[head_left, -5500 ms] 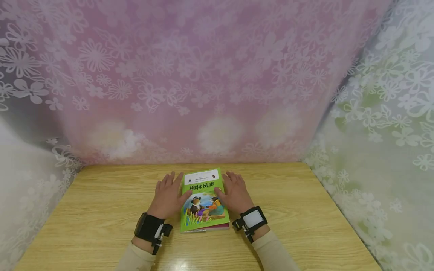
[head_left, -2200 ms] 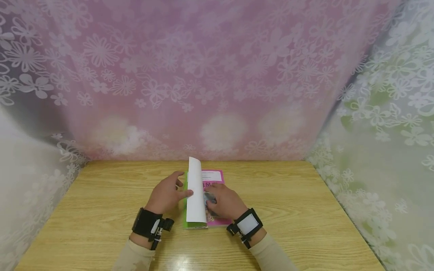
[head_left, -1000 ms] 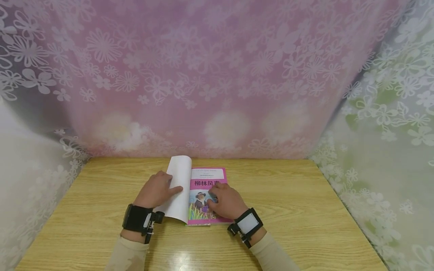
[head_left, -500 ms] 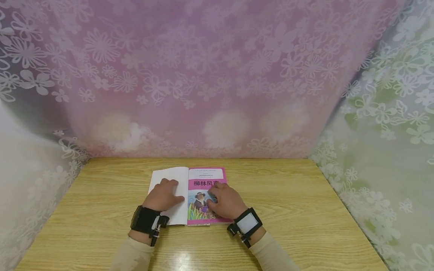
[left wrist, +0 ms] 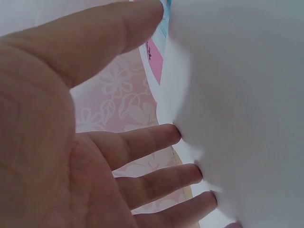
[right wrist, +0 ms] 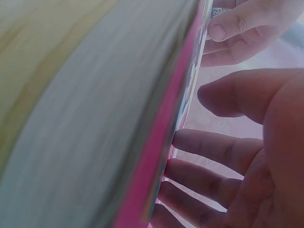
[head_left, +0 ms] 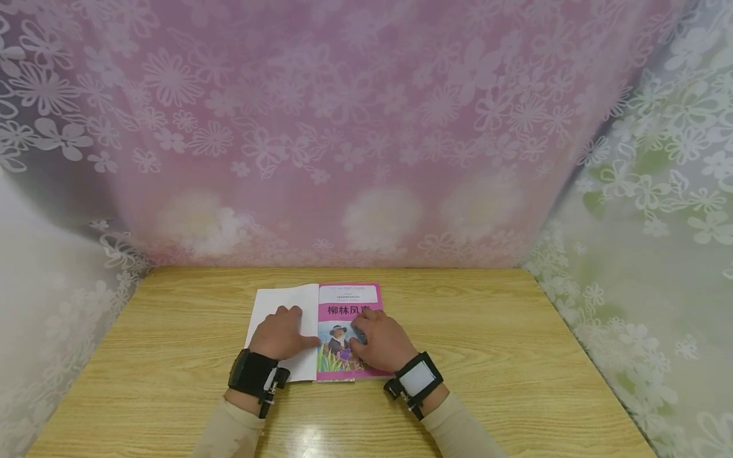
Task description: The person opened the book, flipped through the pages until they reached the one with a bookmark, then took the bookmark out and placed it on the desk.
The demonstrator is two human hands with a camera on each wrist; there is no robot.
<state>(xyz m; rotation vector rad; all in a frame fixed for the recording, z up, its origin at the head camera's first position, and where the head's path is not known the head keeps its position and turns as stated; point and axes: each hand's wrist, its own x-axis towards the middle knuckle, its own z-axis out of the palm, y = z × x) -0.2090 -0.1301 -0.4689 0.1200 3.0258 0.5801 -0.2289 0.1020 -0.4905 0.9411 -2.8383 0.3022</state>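
A paperback book lies open on the table. Its left side is a blank white page; its right side is a pink title page with Chinese characters and a picture of an animal in a hat. My left hand rests on the white page, thumb pointing toward the fold. In the left wrist view its fingertips press into the white paper, fingers spread. My right hand covers the right part of the title page. The right wrist view has those fingertips touching the page beside the thick block of pages.
The book lies on a wood-grain table. A pink floral curtain hangs behind the table's back edge, with pale floral sheets at both sides. Each wrist wears a black strap with a small camera.
The green front cover has been turned over to the left, and its white page now lies flat. My left hand has slid toward the fold; my right hand has stayed on the title page.
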